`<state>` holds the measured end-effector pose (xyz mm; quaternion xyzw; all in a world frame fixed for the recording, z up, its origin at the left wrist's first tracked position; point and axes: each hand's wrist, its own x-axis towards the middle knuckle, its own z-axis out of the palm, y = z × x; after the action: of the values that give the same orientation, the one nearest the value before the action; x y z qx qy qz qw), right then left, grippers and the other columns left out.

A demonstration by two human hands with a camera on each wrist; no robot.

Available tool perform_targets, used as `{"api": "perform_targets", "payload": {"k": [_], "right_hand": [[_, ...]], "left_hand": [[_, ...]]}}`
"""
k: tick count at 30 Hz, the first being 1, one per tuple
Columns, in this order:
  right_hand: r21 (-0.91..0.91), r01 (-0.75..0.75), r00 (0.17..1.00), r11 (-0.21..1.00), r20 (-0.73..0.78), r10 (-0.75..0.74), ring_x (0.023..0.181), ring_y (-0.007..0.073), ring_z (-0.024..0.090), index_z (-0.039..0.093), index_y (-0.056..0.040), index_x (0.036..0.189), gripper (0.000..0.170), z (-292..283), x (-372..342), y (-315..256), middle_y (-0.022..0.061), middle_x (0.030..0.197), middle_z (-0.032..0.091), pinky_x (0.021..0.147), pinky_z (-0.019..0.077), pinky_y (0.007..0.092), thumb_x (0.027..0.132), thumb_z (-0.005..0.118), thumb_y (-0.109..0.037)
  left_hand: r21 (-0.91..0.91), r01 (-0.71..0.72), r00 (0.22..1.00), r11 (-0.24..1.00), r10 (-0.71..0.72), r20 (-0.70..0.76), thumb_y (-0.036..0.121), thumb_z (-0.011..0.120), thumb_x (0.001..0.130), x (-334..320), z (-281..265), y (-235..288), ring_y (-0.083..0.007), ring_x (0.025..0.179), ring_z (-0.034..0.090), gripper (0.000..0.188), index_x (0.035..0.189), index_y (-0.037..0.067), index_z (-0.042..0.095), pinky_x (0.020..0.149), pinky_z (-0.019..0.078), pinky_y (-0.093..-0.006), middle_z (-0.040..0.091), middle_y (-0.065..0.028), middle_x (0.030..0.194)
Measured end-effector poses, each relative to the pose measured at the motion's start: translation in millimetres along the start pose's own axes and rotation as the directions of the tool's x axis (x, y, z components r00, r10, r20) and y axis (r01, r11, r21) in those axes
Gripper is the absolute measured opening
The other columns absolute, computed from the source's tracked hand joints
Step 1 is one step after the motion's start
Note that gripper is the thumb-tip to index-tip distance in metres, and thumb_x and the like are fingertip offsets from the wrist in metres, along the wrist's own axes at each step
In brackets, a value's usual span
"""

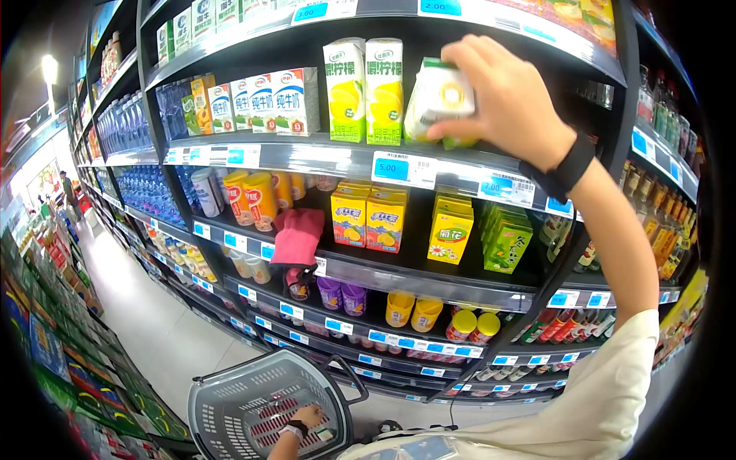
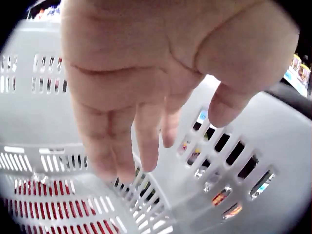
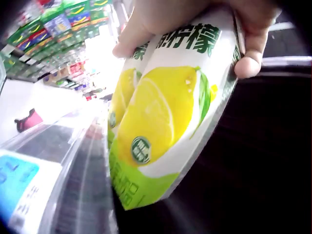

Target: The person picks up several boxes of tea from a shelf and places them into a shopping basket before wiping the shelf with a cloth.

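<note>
My right hand [image 1: 510,96] grips a white-and-green lemon drink carton [image 1: 443,100] at its upper part, fingers on one side and thumb on the other. It is tilted over the shelf, beside two upright lemon drink cartons [image 1: 384,92]. In the right wrist view, a big yellow lemon shows on the held carton [image 3: 158,117], with its bottom edge close over the dark shelf. Down in the grey shopping basket [image 1: 216,406] is my left hand [image 1: 309,416]. Its fingers [image 2: 109,141] hang loosely downward and hold nothing, near the slotted basket wall.
Milk boxes [image 1: 290,100] stand left on the same shelf. A price rail [image 1: 322,161] runs along its front edge. Yellow drink boxes [image 1: 451,234] and green boxes [image 1: 507,241] fill the shelf below, where a pink cloth item [image 1: 297,236] hangs. The aisle floor [image 1: 153,307] lies left.
</note>
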<state>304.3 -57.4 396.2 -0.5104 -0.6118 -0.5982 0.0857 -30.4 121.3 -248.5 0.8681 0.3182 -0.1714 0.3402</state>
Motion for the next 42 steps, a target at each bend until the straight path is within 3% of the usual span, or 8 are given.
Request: {"api": "perform_targets", "payload": {"k": [11, 15, 19, 23, 28, 31, 39, 42], "right_hand": [[0.157, 0.067, 0.872, 0.985, -0.489, 0.019, 0.078, 0.0284, 0.058, 0.053, -0.0021, 0.097, 0.060, -55.5, -35.4, -52.5, 0.0113, 0.084, 0.056, 0.063, 0.0480, 0.0384, 0.052, 0.085, -0.025], [0.676, -0.096, 0.990, 0.730, -0.012, 0.141, 0.078, 0.0265, 0.058, 0.057, -0.0034, 0.090, 0.054, -81.3, -47.5, -119.8, 0.0104, 0.081, 0.056, 0.066, 0.0488, 0.0371, 0.060, 0.082, -0.042], [0.936, 0.078, 0.992, 0.342, -0.040, -0.118, 0.076, 0.0259, 0.057, 0.059, -0.0020, 0.093, 0.054, -38.7, -77.2, -214.7, 0.0103, 0.082, 0.056, 0.061, 0.0470, 0.0331, 0.067, 0.073, -0.047], [0.980, 0.067, 0.931, 0.186, 0.006, -0.366, 0.074, 0.0258, 0.053, 0.055, -0.0006, 0.095, 0.059, 4.1, -79.9, -290.9, 0.0088, 0.082, 0.051, 0.060, 0.0443, 0.0334, 0.063, 0.075, -0.047], [0.980, 0.141, 0.845, 0.144, -0.044, -0.533, 0.083, 0.0266, 0.054, 0.053, -0.0033, 0.098, 0.060, 56.3, -74.0, -376.7, 0.0082, 0.086, 0.053, 0.066, 0.0453, 0.0351, 0.061, 0.078, -0.043], [0.990, 0.059, 0.805, 0.130, 0.030, -0.592, 0.088, 0.0293, 0.056, 0.052, -0.0031, 0.094, 0.057, 90.8, -83.8, -445.4, 0.0109, 0.088, 0.055, 0.070, 0.0478, 0.0382, 0.063, 0.077, -0.044], [0.990, 0.111, 0.726, 0.091, -0.018, -0.688, 0.089, 0.0311, 0.057, 0.049, -0.0048, 0.096, 0.059, 133.3, -122.9, -615.3, 0.0124, 0.090, 0.057, 0.068, 0.0507, 0.0395, 0.063, 0.077, -0.045], [0.992, 0.005, 0.692, 0.128, 0.089, -0.716, 0.092, 0.0318, 0.057, 0.050, -0.0054, 0.098, 0.059, 140.7, -135.6, -666.0, 0.0123, 0.093, 0.058, 0.072, 0.0503, 0.0409, 0.062, 0.079, -0.042]], "left_hand": [[-0.057, -0.316, 0.832, 0.947, 0.248, -0.496, 0.032, 0.056, 0.087, -108.3, -100.8, 109.2, -0.0402, 0.092, 0.061, 0.037, 0.108, 0.002, 0.059, 0.080, 0.0489, -0.0434, 0.063, -0.0225, 0.100], [-0.178, -0.277, 0.819, 0.944, 0.135, -0.557, 0.026, 0.057, 0.086, -126.7, -82.6, 119.3, -0.0410, 0.088, 0.060, 0.035, 0.110, 0.001, 0.057, 0.077, 0.0485, -0.0450, 0.063, -0.0233, 0.096], [-0.024, -0.335, 0.705, 0.942, 0.234, -0.670, 0.025, 0.062, 0.082, -97.1, 21.8, 44.2, -0.0404, 0.087, 0.059, 0.035, 0.105, 0.000, 0.057, 0.077, 0.0480, -0.0447, 0.063, -0.0225, 0.090], [-0.325, 0.370, 0.662, 0.870, -0.493, -0.564, 0.041, 0.057, 0.083, -178.3, 33.1, 81.9, -0.0442, 0.122, 0.040, 0.047, 0.113, 0.006, 0.058, 0.101, 0.0278, -0.0610, 0.053, -0.0210, 0.123], [-0.602, 0.539, 0.329, 0.589, -0.806, -0.493, 0.045, 0.054, 0.085, -216.7, 61.5, 19.6, -0.0458, 0.138, 0.008, 0.052, 0.120, 0.006, 0.055, 0.104, 0.0119, -0.0671, 0.027, -0.0185, 0.147], [-0.707, 0.498, 0.021, 0.502, -0.822, -0.569, 0.040, 0.056, 0.084, -218.2, 72.5, -31.6, -0.0397, 0.140, 0.008, 0.051, 0.120, 0.004, 0.055, 0.105, 0.0122, -0.0651, 0.020, -0.0151, 0.151], [-0.670, 0.606, -0.132, 0.428, -0.777, -0.616, 0.032, 0.062, 0.076, -210.0, 68.3, -36.9, -0.0383, 0.140, 0.011, 0.053, 0.121, 0.004, 0.056, 0.106, 0.0188, -0.0616, 0.023, -0.0139, 0.150], [-0.675, 0.594, -0.067, 0.438, -0.809, -0.585, 0.040, 0.065, 0.071, -210.7, 68.7, -38.9, -0.0387, 0.141, 0.006, 0.065, 0.125, 0.006, 0.053, 0.105, 0.0167, -0.0640, 0.019, -0.0146, 0.151]]}}
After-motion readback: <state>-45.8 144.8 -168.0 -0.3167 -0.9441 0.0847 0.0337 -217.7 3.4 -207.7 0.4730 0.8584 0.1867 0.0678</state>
